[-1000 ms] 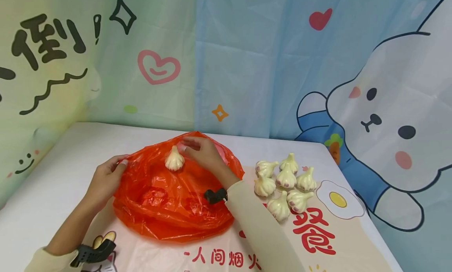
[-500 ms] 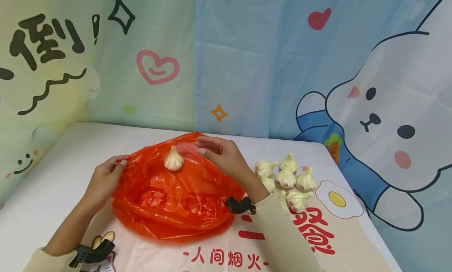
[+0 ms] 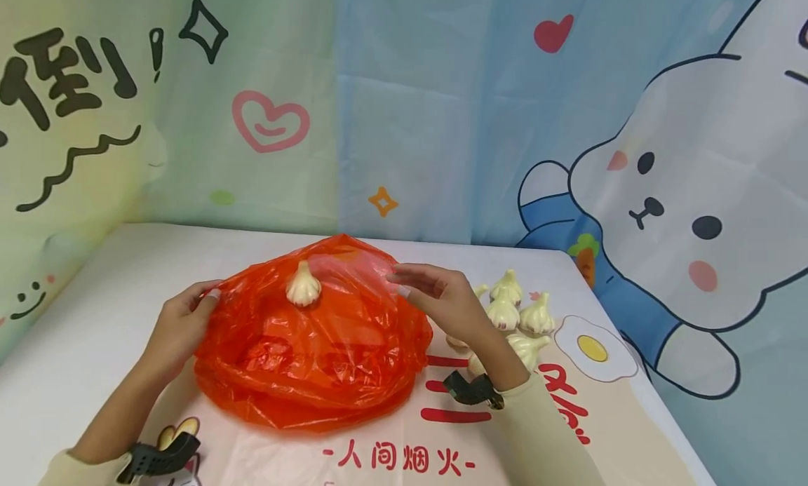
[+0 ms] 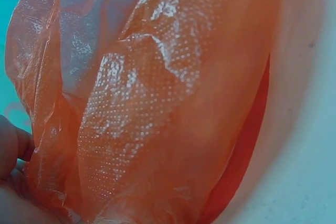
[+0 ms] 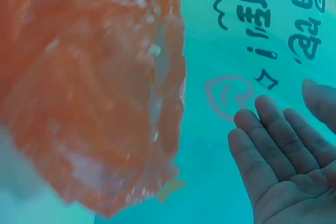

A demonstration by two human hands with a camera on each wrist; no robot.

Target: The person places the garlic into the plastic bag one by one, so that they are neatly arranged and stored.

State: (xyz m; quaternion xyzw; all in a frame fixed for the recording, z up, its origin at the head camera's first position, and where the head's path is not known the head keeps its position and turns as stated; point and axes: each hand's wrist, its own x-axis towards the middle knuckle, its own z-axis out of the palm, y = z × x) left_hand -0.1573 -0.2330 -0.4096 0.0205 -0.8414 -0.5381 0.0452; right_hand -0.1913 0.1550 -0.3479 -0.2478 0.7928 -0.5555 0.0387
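A person's left hand (image 3: 183, 321) pinches the edge of a red plastic bag (image 3: 353, 395) bearing one garlic bulb (image 3: 304, 286) as the right hand (image 3: 445, 300), fingers extended, hovers beside the bag.

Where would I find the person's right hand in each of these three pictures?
Head: right hand slightly right of and below centre.
Left wrist: not visible.
Right wrist: lower right, palm showing.
Shared landmark: the red plastic bag, visible in all three views.

The bag (image 3: 353, 339) is orange-red, the garlic bulbs (image 3: 503, 313) cream.
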